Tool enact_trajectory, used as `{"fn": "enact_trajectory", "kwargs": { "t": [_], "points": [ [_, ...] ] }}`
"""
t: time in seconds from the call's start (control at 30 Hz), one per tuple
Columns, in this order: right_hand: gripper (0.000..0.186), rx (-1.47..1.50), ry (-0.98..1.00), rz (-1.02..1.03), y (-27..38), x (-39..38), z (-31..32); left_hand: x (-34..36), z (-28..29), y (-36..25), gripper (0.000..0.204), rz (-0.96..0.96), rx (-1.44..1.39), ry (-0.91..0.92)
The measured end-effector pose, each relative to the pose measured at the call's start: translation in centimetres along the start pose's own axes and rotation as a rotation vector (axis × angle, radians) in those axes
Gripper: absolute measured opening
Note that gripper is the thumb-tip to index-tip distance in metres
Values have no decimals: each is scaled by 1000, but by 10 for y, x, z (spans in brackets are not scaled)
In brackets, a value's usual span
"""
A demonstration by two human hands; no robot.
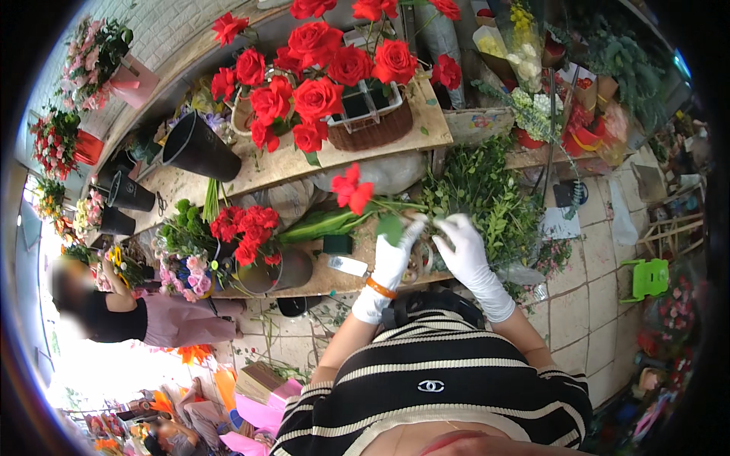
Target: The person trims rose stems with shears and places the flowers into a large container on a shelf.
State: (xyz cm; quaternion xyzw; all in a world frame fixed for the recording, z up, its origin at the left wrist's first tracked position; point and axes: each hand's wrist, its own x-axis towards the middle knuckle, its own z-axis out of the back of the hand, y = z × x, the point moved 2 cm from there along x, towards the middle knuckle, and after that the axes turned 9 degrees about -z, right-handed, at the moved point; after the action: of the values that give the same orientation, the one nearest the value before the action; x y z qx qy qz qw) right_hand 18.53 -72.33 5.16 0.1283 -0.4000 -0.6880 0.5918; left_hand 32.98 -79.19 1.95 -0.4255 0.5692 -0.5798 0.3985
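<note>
The red rose (352, 189) is just beyond the gloved left hand (395, 257) — bloom pointing left, stem running rightward, nearly level. Left fingers, angled up and right, pinch the stem, a green leaf (390, 229) overlapping the glove. The right hand (462, 247) angles up-left, fingers bent near the stem — whether gripping, I cannot tell.

I have one red rose (352, 190), petals spread, pointing left above the lower counter (334, 286), its green stem (395, 204) running rightward.
</note>
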Motion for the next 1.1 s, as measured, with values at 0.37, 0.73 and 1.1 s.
{"fn": "enact_trajectory", "kwargs": {
  "t": [0.37,0.73,1.1],
  "points": [
    [12,490,-366,0,-6,178,-33,-17,86,-31,26,-4,18,-167],
    [35,799,-463,107,-89,361,-135,-82,186,-20,34,60,16,-533],
    [29,1716,-232,23,-52,366,-132,-71,194,-14,33,140,-81,-554]
  ]
}}
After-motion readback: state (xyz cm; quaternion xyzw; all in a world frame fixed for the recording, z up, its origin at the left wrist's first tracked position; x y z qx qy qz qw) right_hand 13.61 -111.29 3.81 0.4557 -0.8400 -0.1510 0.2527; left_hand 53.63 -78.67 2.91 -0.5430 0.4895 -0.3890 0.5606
